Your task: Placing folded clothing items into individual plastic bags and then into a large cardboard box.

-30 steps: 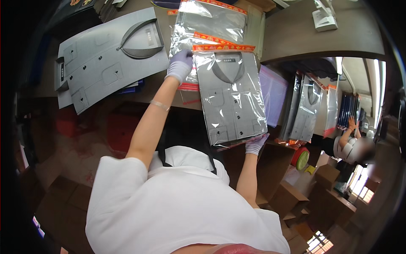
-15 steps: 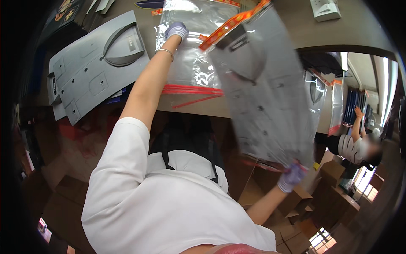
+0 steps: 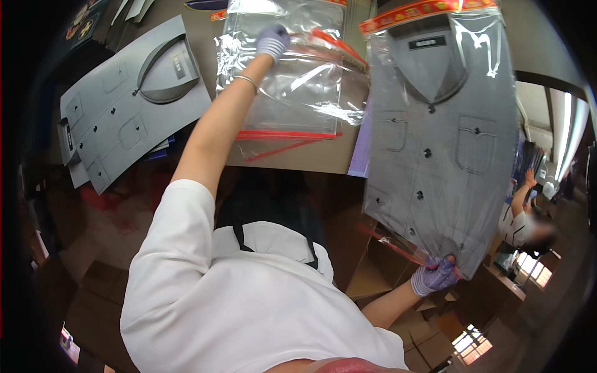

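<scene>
My right hand point(image 3: 437, 274), in a purple glove with a striped cuff, grips the lower end of a clear plastic bag holding a folded grey shirt point(image 3: 401, 165). The bagged shirt stretches out flat at the right, its red and orange header strip point(image 3: 429, 13) at the far end. My left hand point(image 3: 272, 41), gloved alike, is closed on a clear plastic bag point(image 3: 305, 78) on top of a stack on the table; its fingertips are partly hidden. That bag's orange-red strip is lifted and bent. Left of my arm lies an unbagged folded grey shirt point(image 3: 115, 99).
The table point(image 3: 311, 158) carries the bag stack, with red-edged openings toward me. Dark packages point(image 3: 78, 31) stand at the far left. Cardboard boxes point(image 3: 373, 267) sit below at the right. Another person point(image 3: 525, 227) works farther off at the right.
My right hand has swung the bagged shirt right and laid it out flatter, face up. My left hand has shifted slightly right, and the top bag's strip has risen.
</scene>
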`<state>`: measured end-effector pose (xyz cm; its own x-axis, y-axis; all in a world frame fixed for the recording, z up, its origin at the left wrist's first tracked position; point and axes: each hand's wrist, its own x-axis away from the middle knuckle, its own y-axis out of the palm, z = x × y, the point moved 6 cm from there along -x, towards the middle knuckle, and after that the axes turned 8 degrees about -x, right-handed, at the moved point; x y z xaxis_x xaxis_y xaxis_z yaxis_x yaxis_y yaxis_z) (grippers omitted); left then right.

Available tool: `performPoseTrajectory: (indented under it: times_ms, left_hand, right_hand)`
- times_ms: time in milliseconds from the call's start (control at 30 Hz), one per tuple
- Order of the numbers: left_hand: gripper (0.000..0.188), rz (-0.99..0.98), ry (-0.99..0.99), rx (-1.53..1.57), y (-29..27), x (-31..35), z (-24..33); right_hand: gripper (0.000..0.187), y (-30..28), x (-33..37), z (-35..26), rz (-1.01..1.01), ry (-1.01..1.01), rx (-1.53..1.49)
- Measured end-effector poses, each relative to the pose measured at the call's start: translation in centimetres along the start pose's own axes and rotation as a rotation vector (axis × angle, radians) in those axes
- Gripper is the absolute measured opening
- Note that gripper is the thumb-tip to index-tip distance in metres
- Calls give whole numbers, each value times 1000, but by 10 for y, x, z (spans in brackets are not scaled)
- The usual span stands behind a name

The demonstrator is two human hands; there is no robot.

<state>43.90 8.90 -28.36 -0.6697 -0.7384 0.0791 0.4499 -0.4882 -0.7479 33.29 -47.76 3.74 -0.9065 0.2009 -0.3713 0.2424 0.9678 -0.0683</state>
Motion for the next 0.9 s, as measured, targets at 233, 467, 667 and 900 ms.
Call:
performPoseTrajectory:
  times_ms: [233,467,667,900]
  left_hand:
    - [16,535,245,45,-129,-46,27]
    - [44,146,-34,505,-116,-75,-16]
    - [39,319,368,-74,-155,11,27]
    - [21,-649,714,-353,45,266,75]
  right_hand:
    - [23,122,38,-11,-706,-645,462]
    - [33,225,151,125,-1045,-311,540]
    - [15,161,161,223,-931,162,482]
    - [71,44,81,334,-286,1550,401]
